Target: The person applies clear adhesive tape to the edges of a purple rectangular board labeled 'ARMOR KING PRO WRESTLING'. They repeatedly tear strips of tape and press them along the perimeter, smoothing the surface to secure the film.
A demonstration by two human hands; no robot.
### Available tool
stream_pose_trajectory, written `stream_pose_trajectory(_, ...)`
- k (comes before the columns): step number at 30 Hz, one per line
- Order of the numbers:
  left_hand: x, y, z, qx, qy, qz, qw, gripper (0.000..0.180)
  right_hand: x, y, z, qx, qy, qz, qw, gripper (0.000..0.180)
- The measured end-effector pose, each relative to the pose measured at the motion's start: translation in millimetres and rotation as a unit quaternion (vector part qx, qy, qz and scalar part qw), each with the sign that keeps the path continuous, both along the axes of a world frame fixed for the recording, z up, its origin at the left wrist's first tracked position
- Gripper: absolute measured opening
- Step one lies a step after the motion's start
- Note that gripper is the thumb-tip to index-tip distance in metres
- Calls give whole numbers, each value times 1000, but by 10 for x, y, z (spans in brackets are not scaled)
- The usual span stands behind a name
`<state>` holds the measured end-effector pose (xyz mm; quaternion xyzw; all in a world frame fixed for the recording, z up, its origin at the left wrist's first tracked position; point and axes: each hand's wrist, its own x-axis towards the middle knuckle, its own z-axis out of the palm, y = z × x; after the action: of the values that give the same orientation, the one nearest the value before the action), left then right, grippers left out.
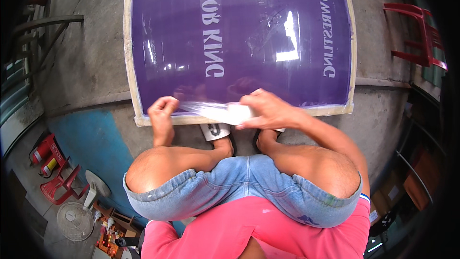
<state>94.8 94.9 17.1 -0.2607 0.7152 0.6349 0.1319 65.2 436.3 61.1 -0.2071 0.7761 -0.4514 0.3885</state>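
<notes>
1. Right hand (270, 111) bent inward, my fingers half-closed around a white roll (240, 113) at the frame's (129, 52) near edge.
2. My left hand (163, 116) pinches its stretched strip (205, 109), fingertips closed.
3. Frame holds a purple sheet (172, 43).

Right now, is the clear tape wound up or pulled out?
Pulled out: a clear strip stretches from the white roll in the right hand toward the left hand.

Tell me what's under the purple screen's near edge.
Two feet in white-strapped footwear on grey floor show at the near edge of the pale frame. Their toes are hidden there, and anything farther under the purple screen is covered.
</notes>
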Motion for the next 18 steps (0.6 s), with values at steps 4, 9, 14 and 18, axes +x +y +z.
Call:
stream_pose_trajectory(4, -81, -1366, -164, -143, -49, 142, 978, 5, -210, 1510, 307, 189, 9, 12, 982, 55)
stream_pose_trajectory(9, -213, -1612, -378, -152, -49, 123, 979, 13, 155, 3649, 365, 384, 54, -182, 904, 44)
stream_pose_trajectory(14, -390, -1352, -370, -155, -48, 104, 981, 18, 270, 3818, 229, 382, 91, -203, 897, 39)
stream_pose_trajectory(18, -183, -1760, -499, -191, -96, 111, 971, 18, -91, 3516, 384, 374, 76, -148, 912, 37)
